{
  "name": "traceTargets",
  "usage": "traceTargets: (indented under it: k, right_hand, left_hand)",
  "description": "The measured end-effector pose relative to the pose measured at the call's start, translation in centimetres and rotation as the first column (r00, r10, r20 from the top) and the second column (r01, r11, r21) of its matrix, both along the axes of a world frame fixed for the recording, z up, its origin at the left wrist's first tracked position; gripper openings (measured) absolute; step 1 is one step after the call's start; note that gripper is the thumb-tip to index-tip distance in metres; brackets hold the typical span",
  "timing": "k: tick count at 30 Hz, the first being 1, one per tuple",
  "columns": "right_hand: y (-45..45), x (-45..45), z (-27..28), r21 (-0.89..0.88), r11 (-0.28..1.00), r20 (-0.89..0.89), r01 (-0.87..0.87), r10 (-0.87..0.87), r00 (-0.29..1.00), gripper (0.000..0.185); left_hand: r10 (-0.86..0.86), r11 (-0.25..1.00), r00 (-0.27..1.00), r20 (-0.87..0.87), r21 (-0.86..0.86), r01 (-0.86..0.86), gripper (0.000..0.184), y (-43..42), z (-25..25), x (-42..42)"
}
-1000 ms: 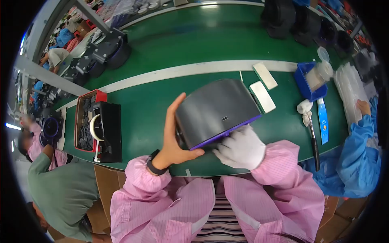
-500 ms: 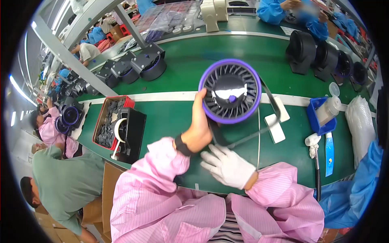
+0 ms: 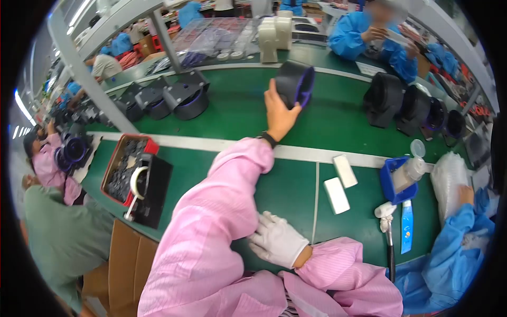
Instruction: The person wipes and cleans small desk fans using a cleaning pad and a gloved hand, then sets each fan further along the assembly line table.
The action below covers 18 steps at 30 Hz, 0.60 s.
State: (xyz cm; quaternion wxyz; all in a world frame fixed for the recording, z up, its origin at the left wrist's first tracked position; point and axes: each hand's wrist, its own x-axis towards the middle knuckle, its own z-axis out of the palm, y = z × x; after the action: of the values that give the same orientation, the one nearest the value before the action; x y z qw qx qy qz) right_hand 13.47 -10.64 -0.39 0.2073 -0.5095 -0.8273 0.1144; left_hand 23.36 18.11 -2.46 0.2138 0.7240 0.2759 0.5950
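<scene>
In the head view, my left hand [image 3: 281, 113] is bare with a black wrist band and grips a round black fan [image 3: 288, 83] with a purple rim. The fan is turned sideways over the far green strip, so its grille is mostly hidden. My left arm reaches far forward. My right hand [image 3: 279, 240], in a white glove, rests low near the front edge of the green table [image 3: 285, 193] with its fingers stretched out, holding nothing. Two white blocks [image 3: 336, 195] lie to the right of it.
A red box of small dark parts [image 3: 125, 169] and a black tape dispenser [image 3: 150, 193] stand left. More black fans line the strip at left [image 3: 191, 100] and right [image 3: 384, 98]. A blue bin [image 3: 396, 185], hammer [image 3: 388, 222] and blue tube [image 3: 406, 227] lie right. Co-workers sit around.
My left hand has carried the fan forward onto the far strip and turned its face away from me. My gloved right hand has shifted slightly left and down.
</scene>
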Motion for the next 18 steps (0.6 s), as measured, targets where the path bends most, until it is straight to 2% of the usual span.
traceTargets:
  k: [2,4,6,9,12,13,16,18]
  right_hand:
    - [-0.1,-0.1,-1.0,0.012,1.000,0.002,-0.001,0.001,1.000,0.035]
    - [0.1,0.0,-0.6,-0.036,0.999,-0.011,-0.021,0.020,1.000,0.036]
    - [0.0,-0.3,-0.7,-0.055,0.998,-0.009,0.023,-0.024,1.000,0.037]
    - [0.4,-0.4,-1.3,0.026,0.995,-0.023,0.093,-0.092,0.995,0.039]
    - [1.8,-0.5,-1.3,0.050,0.991,-0.008,0.123,-0.123,0.992,0.045]
    - [2.3,-0.5,-1.5,0.054,0.990,-0.003,0.131,-0.131,0.991,0.046]
    - [4.2,-0.1,-2.2,0.111,0.980,0.016,0.163,-0.166,0.986,0.044]
    - [6.0,1.0,-1.9,0.136,0.972,0.060,0.190,-0.200,0.978,0.043]
  left_hand:
    - [0.013,0.999,0.996,-0.083,0.035,-0.010,0.098,0.2,0.4,0.0]
    - [-0.052,0.997,0.996,-0.076,-0.056,0.048,0.099,-0.5,0.9,-0.2]
    - [-0.049,0.998,0.995,-0.082,-0.038,0.046,0.104,-0.3,0.4,-0.1]
    - [-0.104,0.994,0.980,-0.170,-0.045,0.097,0.110,-0.3,0.1,-0.6]
    - [-0.354,0.917,0.913,-0.201,-0.266,0.297,0.113,0.2,0.4,-2.3]
    - [-0.470,0.861,0.870,-0.148,-0.293,0.416,0.111,1.1,-0.8,-2.6]
    - [-0.466,0.874,0.782,-0.414,-0.355,0.332,0.104,-0.1,-3.1,-5.0]
    - [-0.304,0.952,0.768,-0.564,-0.153,0.265,0.095,-4.4,-1.9,-6.6]
